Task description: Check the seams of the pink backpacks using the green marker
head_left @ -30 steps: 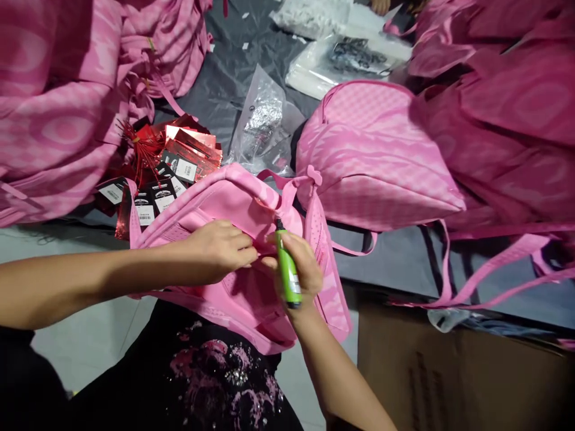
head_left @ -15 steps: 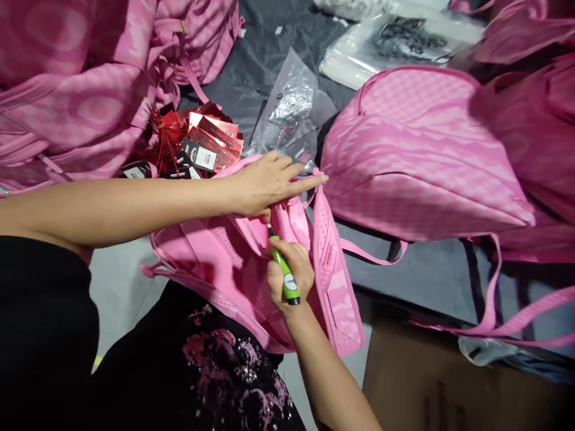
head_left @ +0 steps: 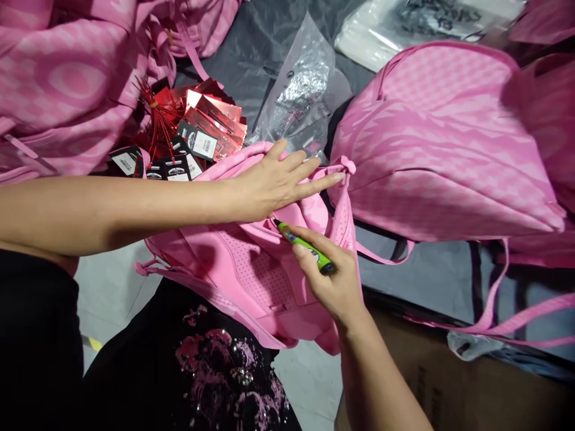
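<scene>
A pink backpack [head_left: 206,251] lies across the lap, partly propped against the table edge, with its padded dotted panel facing up. My left hand [head_left: 269,182] rests flat on its upper part, fingers spread, the forefinger reaching to a pink loop at the corner. Fabric under that palm is hidden. My right hand [head_left: 330,272] is closed around a green marker pen [head_left: 309,251] with a black end. The pen's dark tip is beside my left thumb, close to the pink fabric; whether it touches cannot be made out.
Red and black hang tags [head_left: 204,140] lie bundled behind my left forearm. A clear plastic bag [head_left: 299,90] is on the grey cloth. Another pink backpack [head_left: 440,155] stands at right, more pink bags [head_left: 67,78] at left. A cardboard box [head_left: 404,365] sits below the table edge.
My right hand has shifted right and turned, so the marker pen now slants more and its tip shows. The lap backpack's right side flap has folded back behind my hand. The view has moved slightly.
</scene>
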`<control>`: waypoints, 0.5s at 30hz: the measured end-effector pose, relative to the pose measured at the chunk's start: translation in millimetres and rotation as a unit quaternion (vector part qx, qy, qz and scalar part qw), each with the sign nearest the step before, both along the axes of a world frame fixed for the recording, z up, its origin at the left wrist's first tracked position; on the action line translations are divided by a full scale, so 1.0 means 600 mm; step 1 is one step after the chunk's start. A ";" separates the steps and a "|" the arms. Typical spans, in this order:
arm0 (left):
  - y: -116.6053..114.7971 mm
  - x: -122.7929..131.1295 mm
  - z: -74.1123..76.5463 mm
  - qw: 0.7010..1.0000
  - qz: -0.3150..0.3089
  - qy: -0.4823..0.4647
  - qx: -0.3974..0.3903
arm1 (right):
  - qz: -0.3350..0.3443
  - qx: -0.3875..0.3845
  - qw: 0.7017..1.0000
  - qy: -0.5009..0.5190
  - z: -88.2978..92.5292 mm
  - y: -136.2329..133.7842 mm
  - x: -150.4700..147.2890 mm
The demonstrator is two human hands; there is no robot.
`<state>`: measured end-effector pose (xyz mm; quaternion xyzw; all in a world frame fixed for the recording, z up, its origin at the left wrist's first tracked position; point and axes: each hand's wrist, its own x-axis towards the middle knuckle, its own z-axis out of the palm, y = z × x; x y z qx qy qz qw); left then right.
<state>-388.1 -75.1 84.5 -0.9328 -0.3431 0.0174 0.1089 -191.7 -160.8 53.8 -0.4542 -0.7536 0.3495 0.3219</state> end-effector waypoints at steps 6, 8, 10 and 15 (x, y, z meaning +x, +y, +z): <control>-0.001 -0.002 0.002 1.000 0.002 -0.001 -0.011 | 0.090 -0.065 0.983 -0.148 0.044 0.040 -0.010; 0.003 0.000 -0.004 1.000 0.014 -0.002 -0.016 | 0.114 -0.047 0.967 -0.222 0.051 0.053 -0.015; 0.010 0.003 -0.010 0.999 0.026 -0.003 -0.029 | 0.122 0.001 0.953 -0.276 0.052 0.060 -0.016; 0.025 0.004 -0.016 0.998 0.026 -0.001 -0.057 | 0.105 0.088 0.953 -0.269 0.033 0.049 -0.004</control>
